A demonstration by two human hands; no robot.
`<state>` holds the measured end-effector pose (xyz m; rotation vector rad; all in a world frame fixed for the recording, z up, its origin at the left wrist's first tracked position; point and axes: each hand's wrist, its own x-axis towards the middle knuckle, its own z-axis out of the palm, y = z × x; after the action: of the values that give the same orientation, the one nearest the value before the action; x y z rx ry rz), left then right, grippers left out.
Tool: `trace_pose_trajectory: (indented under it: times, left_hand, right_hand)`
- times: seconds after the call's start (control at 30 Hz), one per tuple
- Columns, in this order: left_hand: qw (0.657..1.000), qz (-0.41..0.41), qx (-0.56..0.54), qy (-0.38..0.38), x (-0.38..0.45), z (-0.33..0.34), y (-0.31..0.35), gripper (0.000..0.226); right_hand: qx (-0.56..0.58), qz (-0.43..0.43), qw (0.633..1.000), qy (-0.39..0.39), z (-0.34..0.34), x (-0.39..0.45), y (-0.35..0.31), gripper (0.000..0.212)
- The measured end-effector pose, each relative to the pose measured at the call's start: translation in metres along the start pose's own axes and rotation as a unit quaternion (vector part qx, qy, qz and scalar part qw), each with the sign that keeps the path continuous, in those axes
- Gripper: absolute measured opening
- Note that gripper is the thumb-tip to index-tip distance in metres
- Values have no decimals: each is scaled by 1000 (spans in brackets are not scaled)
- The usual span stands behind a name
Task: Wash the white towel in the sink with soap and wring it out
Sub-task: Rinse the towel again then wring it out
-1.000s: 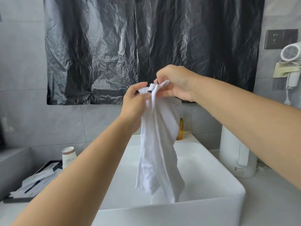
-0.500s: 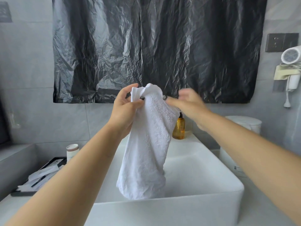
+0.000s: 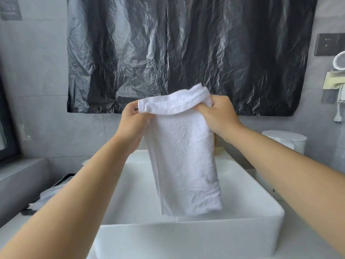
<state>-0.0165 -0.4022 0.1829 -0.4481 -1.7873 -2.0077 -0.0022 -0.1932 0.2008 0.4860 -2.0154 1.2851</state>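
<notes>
- The white towel hangs folded below the fingers of both hands, its lower end dangling over the basin of the sink without clearly touching it.
- The left hand pinches the top edge at one end, thumb over the rolled hem; its fingers are curled round the cloth.
- The right hand grips the other end of the same top edge, fingers closed into the fabric.
- A moment ago only the left hand held the towel while the right hand was loose and reaching in beside it; before that both were bunched together on one corner. Now the hands are set apart, and the top edge spans between them as a short rolled band.
- That change suggests the towel has been regathered and squared up, probably a hold for twisting out or shaking flat.
- No drips or suds show on the cloth, so I cannot tell whether washing is done or whether the towel is wet at all.
- Behind the towel, just under the right hand, a sliver of an amber bottle shows; most of it is hidden.
- To the right of the right hand's fingers a white container stands on the desk.
</notes>
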Motion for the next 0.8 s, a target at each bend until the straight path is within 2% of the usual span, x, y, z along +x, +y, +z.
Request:
trace_pose_trajectory:
  times: [0.07, 0.17, 0.2, 0.27, 0.33, 0.37, 0.43, 0.47, 0.5, 0.53, 0.63, 0.67, 0.73, 0.8]
  left_hand:
    - [999, -14, -42, 7, -2, 0, -7, 28]
    - [985, -110, -136, 9, -13, 4, -29, 32]
    - [974, -152, -169, -20, -22, 8, -38, 37]
    - [942, -234, -222, -92, -41, 18, -59, 62]
    - [905, -294, -252, -174, -58, 24, -74, 80]
    - [898, -307, -248, -196, -63, 24, -79, 82]
    - [908, -297, -206, -211, -64, 23, -83, 69]
    - [917, -283, -182, -213, -63, 21, -86, 59]
    - [925, -267, -162, -215, -63, 21, -87, 50]
    - [932, -254, -150, -211, -62, 22, -86, 41]
    - [939, -238, -165, -183, -59, 29, -77, 27]
    - [941, -235, -174, -169, -58, 32, -73, 27]
    - [945, -229, -182, -148, -53, 34, -69, 27]
    - [947, -231, -163, -152, -49, 35, -64, 20]
  right_hand:
    - [16, -3, 1000, 11, 4, 5, -7, 52]
    - [43, -5, 999, -1, 9, 9, -13, 52]
    - [51, -5, 999, -5, 12, 10, -15, 52]
    - [47, 10, 999, -7, 17, 13, -15, 55]
    - [25, 61, 998, 11, 20, 20, -7, 50]
    - [10, 92, 995, 31, 19, 23, -1, 44]
    - [-4, 158, 985, 72, 13, 31, 19, 24]
    - [0, 200, 976, 89, 9, 34, 32, 23]
    - [20, 250, 963, 93, 5, 34, 44, 34]
    - [62, 310, 946, 72, 0, 31, 54, 43]
    - [200, 449, 869, -55, -7, 5, 78, 28]
    - [249, 479, 836, -101, -7, -9, 84, 33]
    - [320, 479, 797, -181, -8, -37, 94, 50]
    - [361, 446, 796, -193, -6, -52, 95, 55]
